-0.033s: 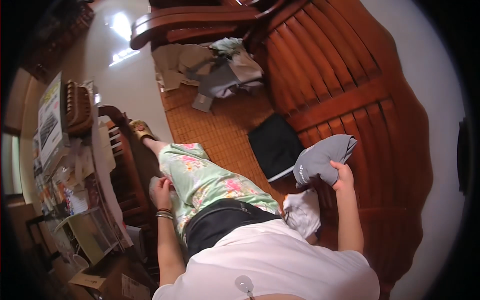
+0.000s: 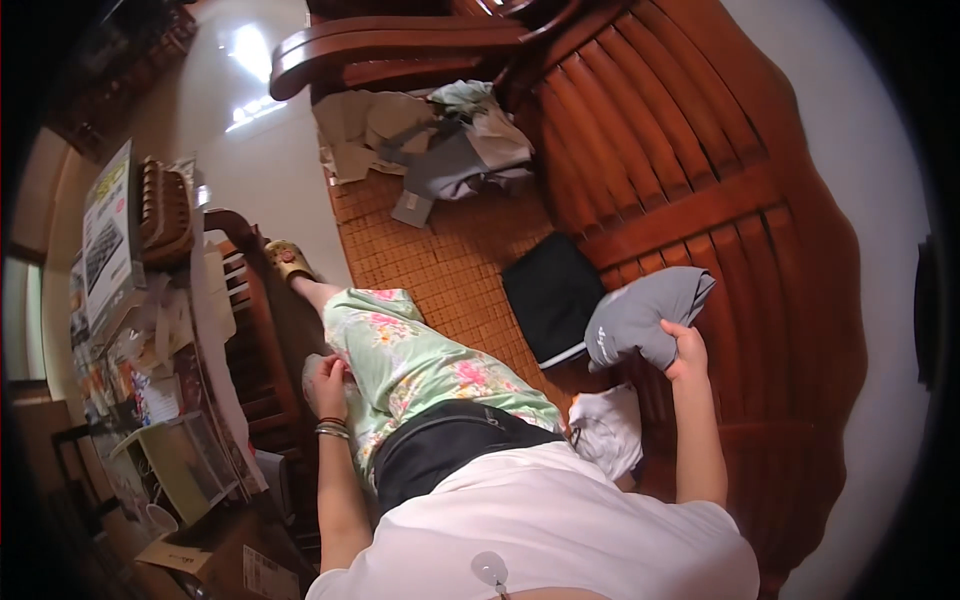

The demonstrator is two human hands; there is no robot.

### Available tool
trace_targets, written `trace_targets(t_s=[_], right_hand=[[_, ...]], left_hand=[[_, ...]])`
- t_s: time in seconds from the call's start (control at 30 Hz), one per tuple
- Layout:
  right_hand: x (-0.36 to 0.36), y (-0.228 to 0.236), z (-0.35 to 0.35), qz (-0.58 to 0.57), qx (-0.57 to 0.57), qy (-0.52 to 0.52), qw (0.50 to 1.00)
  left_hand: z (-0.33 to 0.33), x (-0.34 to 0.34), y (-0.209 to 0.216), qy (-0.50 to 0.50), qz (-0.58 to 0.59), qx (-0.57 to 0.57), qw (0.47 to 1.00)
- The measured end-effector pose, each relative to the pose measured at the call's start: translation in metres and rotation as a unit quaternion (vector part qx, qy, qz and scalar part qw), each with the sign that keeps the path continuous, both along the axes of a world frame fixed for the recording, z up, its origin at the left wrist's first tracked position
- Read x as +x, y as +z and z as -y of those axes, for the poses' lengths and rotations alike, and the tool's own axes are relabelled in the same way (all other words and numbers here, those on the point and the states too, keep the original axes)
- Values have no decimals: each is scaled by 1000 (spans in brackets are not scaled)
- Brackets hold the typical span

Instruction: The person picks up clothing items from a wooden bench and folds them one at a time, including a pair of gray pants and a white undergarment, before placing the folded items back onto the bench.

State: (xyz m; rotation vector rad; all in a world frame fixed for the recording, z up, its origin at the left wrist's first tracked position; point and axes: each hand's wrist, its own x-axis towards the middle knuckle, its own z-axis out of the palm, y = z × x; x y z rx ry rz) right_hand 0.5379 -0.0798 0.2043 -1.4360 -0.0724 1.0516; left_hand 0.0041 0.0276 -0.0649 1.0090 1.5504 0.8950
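My right hand (image 2: 686,350) is closed on the edge of a folded grey garment (image 2: 640,315) with small white print, held up in front of the wooden backrest. Below its left corner lies a folded black garment (image 2: 552,298) with a white edge, on the woven seat mat. A bunched white cloth (image 2: 606,428) rests beside my hip. Near my knee, my left hand (image 2: 328,388) has curled fingers. Next to it shows a pale, translucent, plastic-like thing (image 2: 310,374), partly hidden by the fingers. What the fingers hold is unclear.
I sit on a carved wooden bench (image 2: 690,220) covered by a woven mat (image 2: 400,240). A pile of beige, grey and green clothes (image 2: 465,160) lies toward the far armrest (image 2: 400,45). At left stands a cluttered table with a box (image 2: 110,240) and a brown basket (image 2: 165,210); a cardboard box (image 2: 215,560) is lower left.
The whole view has shifted slightly. Both hands and the grey garment keep practically the same pose.
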Motion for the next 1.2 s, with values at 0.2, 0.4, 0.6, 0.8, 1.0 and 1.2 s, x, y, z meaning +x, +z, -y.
trace_targets(t_s=[0.2, 0.4, 0.6, 0.8, 1.0, 1.2], right_hand=[[-8, 2, -76, -91, 91, -11, 992], [-18, 1, -83, -55, 119, 37, 991], [-16, -19, -52, -81, -4, 44, 996], [-3, -13, 10, -52, 7, -4, 999], [28, -18, 148, 54, 77, -46, 995], [2, -143, 297, -80, -83, -215, 970]], left_hand=[[8, -6, 3, 53, 90, 9, 994], [10, -10, -4, 58, 107, 6, 993], [3, -5, -12, 42, 106, -2, 994], [-1, -22, -13, 71, 199, -29, 977], [-2, -5, -5, -3, 59, 9, 998], [3, -8, 8, 32, 118, 18, 992]])
